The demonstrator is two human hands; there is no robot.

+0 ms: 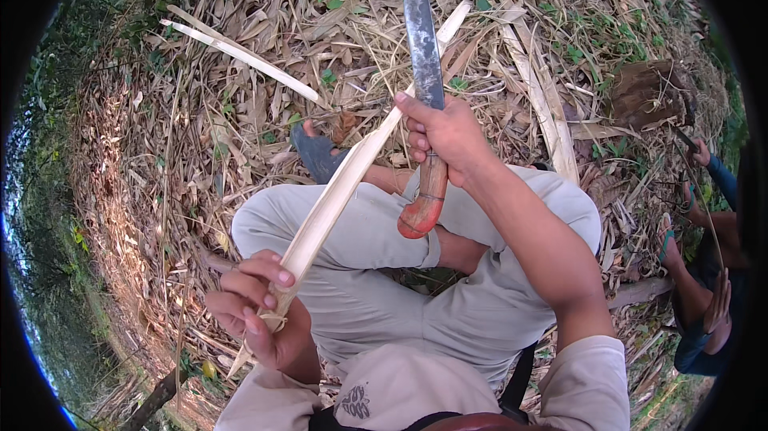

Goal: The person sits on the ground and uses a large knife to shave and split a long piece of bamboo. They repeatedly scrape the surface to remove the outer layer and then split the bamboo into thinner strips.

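Bamboo strip (336, 191) runs diagonally from lower left to upper centre of frame; left hand (252, 311) fingers closed round its lower end. Right hand (444, 139) fingers grip the machete (424, 71) at frame centre, blade crossing the strip's upper part, pointing up.

- One view only, from a camera worn on the person's head, looking steeply down over the chest and grey-trousered lap (416, 303).
- It sits close to the hands; the leaf-littered ground (200, 111) lies farther off.
- The fisheye bends the rim, where a second person (708, 271), probably seated, shows at right.
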